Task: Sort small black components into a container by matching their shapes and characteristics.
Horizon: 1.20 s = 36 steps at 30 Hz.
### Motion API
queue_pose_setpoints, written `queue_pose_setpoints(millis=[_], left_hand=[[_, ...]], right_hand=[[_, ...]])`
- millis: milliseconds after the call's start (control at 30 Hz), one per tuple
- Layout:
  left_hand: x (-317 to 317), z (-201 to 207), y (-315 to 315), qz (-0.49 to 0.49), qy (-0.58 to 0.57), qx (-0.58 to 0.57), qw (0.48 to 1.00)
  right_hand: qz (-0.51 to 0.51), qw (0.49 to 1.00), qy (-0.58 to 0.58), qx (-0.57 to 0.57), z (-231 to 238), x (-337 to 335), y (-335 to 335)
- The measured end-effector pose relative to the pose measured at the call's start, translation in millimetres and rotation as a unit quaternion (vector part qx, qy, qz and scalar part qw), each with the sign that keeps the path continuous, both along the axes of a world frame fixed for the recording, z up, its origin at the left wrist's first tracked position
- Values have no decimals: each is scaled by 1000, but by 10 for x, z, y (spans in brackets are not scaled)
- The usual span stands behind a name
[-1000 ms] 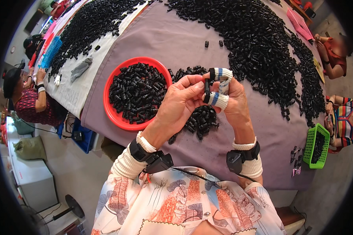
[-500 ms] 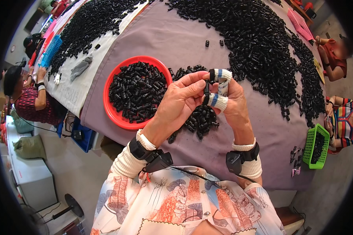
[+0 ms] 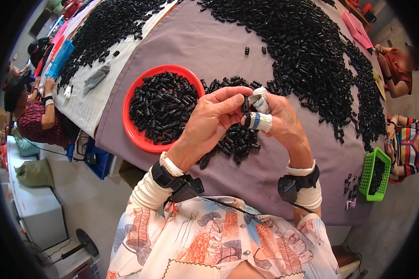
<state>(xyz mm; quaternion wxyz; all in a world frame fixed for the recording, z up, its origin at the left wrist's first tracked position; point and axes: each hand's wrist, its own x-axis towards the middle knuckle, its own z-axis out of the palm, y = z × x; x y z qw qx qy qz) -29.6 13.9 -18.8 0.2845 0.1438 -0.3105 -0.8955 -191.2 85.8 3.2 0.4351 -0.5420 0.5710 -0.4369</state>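
Note:
In front of me, above the table, a small black cylindrical plastic part (image 3: 246, 103) sits between my hands. My left hand (image 3: 209, 116) pinches it from the left with thumb and fingertips. My right hand (image 3: 284, 116) closes on its right side; the thumb and forefinger wear white knitted finger sleeves (image 3: 260, 122), the thumb's one striped blue. Below the hands lies a small heap of like black parts (image 3: 237, 145), partly hidden by them. A red round basin (image 3: 128, 128) filled with such parts stands left of my left hand.
Large piles of black parts (image 3: 307, 60) cover the far and right side of the cloth-covered table (image 3: 172, 51). A green basket (image 3: 368, 179) stands at the right edge, a pink basket (image 3: 356, 28) farther back. Co-workers (image 3: 39, 111) sit around; a grey glove (image 3: 96, 79) lies left.
My right wrist has turned and swung slightly right, its wrapped forefinger now curled beside the part. My left hand stays nearly in place, still holding the black part.

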Motion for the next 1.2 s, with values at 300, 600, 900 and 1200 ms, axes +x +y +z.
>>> queue_pose_setpoints(millis=[300, 600, 900, 1200], left_hand=[[-24, 9, 0, 21, -50, -1, 999], [-22, -23, -9, 9, -42, -17, 999], [-22, -25, -7, 9, -50, -19, 999], [-36, -8, 9, 26, -71, -25, 997]], right_hand=[[36, 998, 45, -5, -93, -56, -60], [37, 996, 57, -50, -176, -52, -55], [33, 998, 32, -46, -219, -16, -19], [33, 998, 26, -44, -215, -8, -13]])
